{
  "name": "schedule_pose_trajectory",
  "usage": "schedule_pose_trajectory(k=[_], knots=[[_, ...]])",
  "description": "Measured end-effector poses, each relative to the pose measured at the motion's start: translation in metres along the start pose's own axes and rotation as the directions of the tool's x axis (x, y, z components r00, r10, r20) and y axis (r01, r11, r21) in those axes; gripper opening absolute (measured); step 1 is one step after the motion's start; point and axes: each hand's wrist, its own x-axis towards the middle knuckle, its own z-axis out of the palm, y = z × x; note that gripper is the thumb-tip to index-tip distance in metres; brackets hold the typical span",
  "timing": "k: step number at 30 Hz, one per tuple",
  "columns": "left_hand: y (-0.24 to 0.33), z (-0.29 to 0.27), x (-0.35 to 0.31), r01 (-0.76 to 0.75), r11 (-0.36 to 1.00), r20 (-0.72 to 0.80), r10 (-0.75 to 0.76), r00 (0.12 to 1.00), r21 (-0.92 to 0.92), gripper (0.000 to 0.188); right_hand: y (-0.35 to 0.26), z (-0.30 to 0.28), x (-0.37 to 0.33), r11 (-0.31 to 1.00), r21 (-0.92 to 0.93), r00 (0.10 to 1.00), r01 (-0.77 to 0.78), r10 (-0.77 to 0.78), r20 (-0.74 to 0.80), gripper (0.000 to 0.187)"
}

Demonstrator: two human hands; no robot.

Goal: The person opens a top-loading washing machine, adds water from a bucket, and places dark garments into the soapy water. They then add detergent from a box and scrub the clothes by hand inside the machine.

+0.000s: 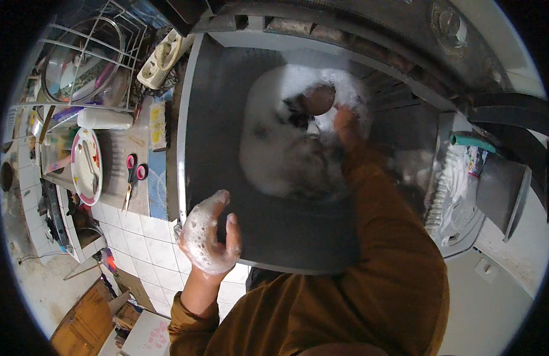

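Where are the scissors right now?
In the head view, the scissors lie toward the left side, between the pink-rimmed plate and the blue patterned strip, above and left of the foamy left hand.

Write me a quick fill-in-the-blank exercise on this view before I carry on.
1. Foam on the dark surface and on the left hand is coloured ____.
2. The right hand comes out of a sleeve coloured ____.
3. In this view, the scissors lie to the ____ of the dark surface.

Missing words: white; brown; left.
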Motion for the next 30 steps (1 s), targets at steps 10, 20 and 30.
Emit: schedule_pose_trajectory(k=[10, 20, 30], knots=[[0.001, 0.000, -0.001, 0.026, 1.000, 0.007, -0.026, 1.000, -0.018, 0.018, 0.012, -0.003, 0.003, 0.989, 0.022, 0.989, -0.146, 0.145, 0.031, 0.027], [0.004, 0.001, -0.005, 0.035, 0.999, -0.024, -0.035, 0.999, 0.008, 0.016, -0.001, -0.021, -0.016, 0.981, 0.177, 0.901, 0.074, -0.142, 0.411, 0.037], [0.004, 0.001, -0.004, 0.009, 0.998, -0.021, -0.008, 1.000, 0.067, 0.016, -0.014, -0.005, 0.012, 0.501, 0.635, 0.690, -0.588, -0.099, 0.717, 0.059]])
